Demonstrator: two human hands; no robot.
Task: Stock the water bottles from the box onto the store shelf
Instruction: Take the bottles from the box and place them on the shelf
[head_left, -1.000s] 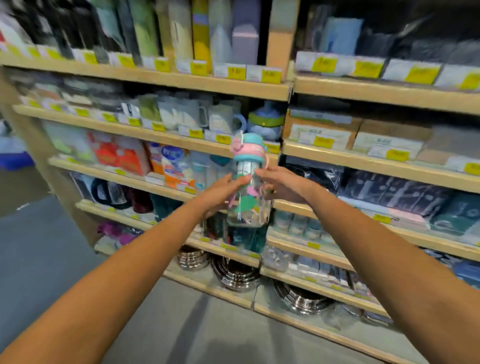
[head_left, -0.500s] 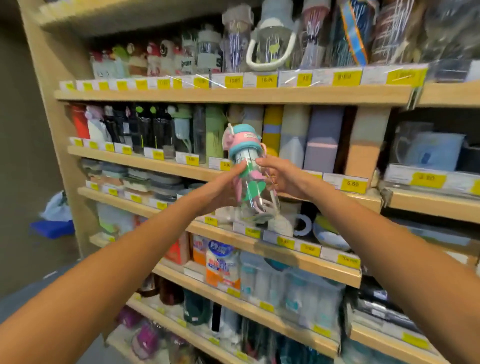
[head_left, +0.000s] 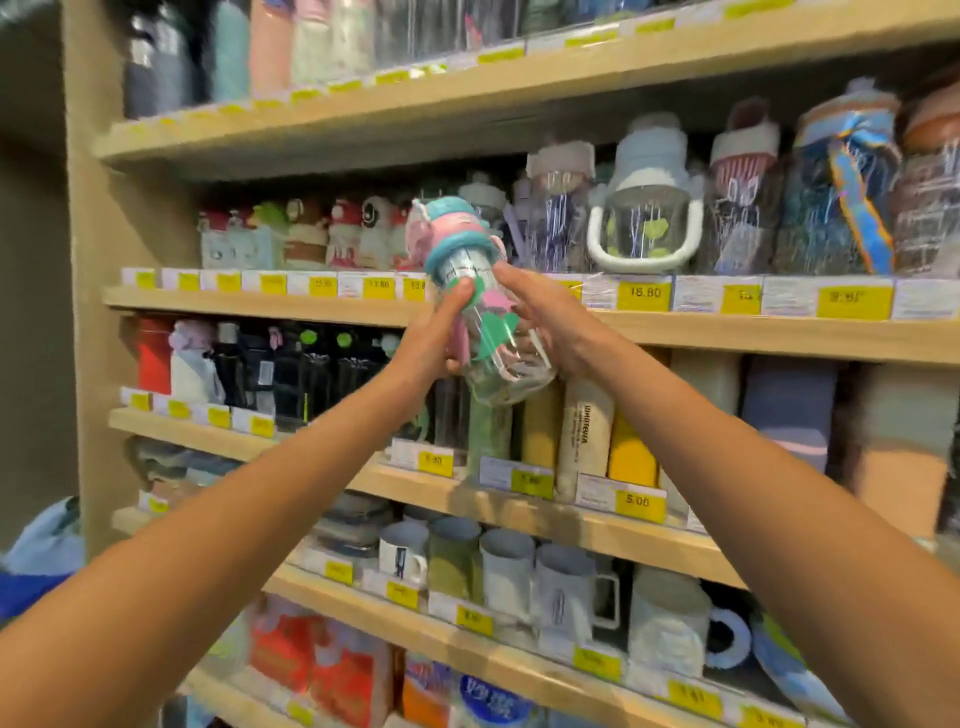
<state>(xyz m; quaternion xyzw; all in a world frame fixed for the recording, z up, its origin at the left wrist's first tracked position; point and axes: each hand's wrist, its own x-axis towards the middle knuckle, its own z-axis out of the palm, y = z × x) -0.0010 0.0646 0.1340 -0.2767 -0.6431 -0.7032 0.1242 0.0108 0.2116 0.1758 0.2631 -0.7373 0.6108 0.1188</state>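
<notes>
Between my two hands is a clear water bottle (head_left: 483, 312) with a teal and pink lid and pastel stickers, wrapped in plastic film. It tilts with its lid up and to the left, raised in front of the shelf (head_left: 675, 332) that carries other wrapped bottles. My left hand (head_left: 436, 338) grips its left side, thumb up near the lid. My right hand (head_left: 545, 327) grips its right side and base. The box is out of view.
Wrapped bottles (head_left: 644, 208) line the shelf behind the lid, small character bottles (head_left: 322, 234) to the left. Tall flasks (head_left: 587, 431) fill the shelf below, mugs (head_left: 509, 571) lower down. Yellow price tags run along each shelf edge. The wooden upright (head_left: 88, 312) stands at left.
Both hands have lifted the bottle upward past two shelf levels, and it now tilts more to the left. The view has risen with it. The grip is unchanged.
</notes>
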